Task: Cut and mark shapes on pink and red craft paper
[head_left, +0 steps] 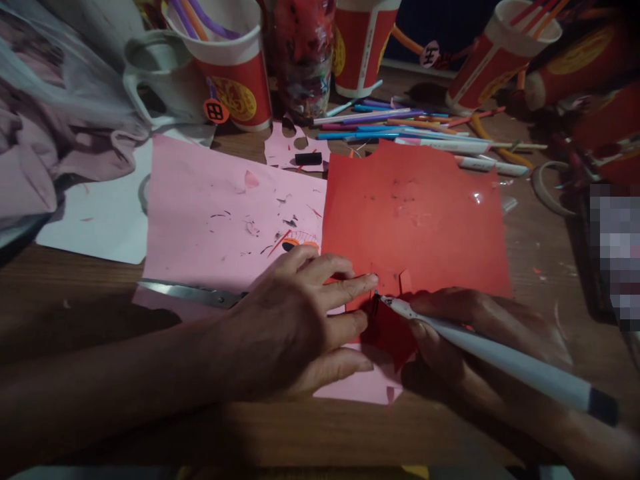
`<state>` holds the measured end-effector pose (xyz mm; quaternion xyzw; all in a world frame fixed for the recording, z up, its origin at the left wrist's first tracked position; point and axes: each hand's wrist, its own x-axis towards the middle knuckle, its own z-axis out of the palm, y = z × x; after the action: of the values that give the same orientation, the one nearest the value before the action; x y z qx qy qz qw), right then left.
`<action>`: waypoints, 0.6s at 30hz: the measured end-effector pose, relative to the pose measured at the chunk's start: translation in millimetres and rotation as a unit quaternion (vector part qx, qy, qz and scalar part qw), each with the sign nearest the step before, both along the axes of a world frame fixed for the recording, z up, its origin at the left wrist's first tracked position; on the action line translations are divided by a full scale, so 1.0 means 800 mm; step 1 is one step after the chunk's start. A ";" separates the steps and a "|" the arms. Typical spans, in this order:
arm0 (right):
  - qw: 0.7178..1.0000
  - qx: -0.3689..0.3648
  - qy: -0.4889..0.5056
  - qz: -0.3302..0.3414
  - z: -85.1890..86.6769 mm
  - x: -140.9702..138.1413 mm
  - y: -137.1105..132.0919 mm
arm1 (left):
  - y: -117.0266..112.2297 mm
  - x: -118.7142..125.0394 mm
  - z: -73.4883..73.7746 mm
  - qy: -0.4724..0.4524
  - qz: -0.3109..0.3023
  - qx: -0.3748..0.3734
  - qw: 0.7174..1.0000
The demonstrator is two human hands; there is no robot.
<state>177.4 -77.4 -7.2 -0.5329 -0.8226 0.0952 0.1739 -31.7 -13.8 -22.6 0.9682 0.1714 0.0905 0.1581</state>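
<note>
In the head view, the left hand (285, 327) lies palm down with its fingers spread, the fingertips reaching onto the red paper (425, 220) from its left side. The right hand (485, 313) pinches a white pen (500, 357) between thumb and fingers, its dark tip at black marks on the red just beside the left fingertips. So the spot being marked lies between the two hands, while the broad part of the red paper spreads beyond them; whether the near red part is a separate piece cannot be told.

Pink paper (200, 200) lies to the left of the red, partly under the left hand, and a smaller pink piece (350, 380) shows by the left thumb. The blades of the scissors (185, 291) stick out to the left from under the left hand and wrist; the handles are hidden. Farther back on the wooden table (90, 287) are a black cap (309, 159), loose straws (415, 131), a mug (167, 67) and a red-and-white cup (245, 80) with straws in it.
</note>
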 end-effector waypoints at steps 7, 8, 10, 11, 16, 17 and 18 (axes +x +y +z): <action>1.000 0.010 -0.004 0.016 0.003 -0.004 0.000 | 0.000 0.000 -0.001 -0.003 -0.002 0.006 1.000; 1.000 0.010 0.005 0.007 0.004 -0.004 0.000 | -0.001 0.000 -0.001 -0.003 -0.001 0.005 1.000; 1.000 0.004 0.021 0.000 0.005 -0.005 -0.001 | -0.001 0.000 0.000 0.001 -0.001 0.003 1.000; 1.000 -0.002 0.025 0.002 0.005 -0.005 -0.001 | -0.001 0.000 0.000 0.002 -0.002 0.002 1.000; 0.999 -0.037 0.035 0.002 0.006 -0.004 -0.005 | 0.001 0.000 0.001 -0.004 -0.006 0.002 1.000; 0.999 -0.029 0.034 -0.004 0.006 -0.004 -0.006 | 0.001 0.000 0.001 -0.002 -0.007 0.002 1.000; 0.999 -0.016 0.029 -0.015 0.006 -0.004 -0.006 | 0.001 0.000 0.001 -0.001 -0.007 0.002 1.000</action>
<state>174.1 -82.1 -2.5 -0.5447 -0.8076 0.1211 0.1906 -32.0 -13.0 -21.7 0.9696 0.1639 0.0906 0.1572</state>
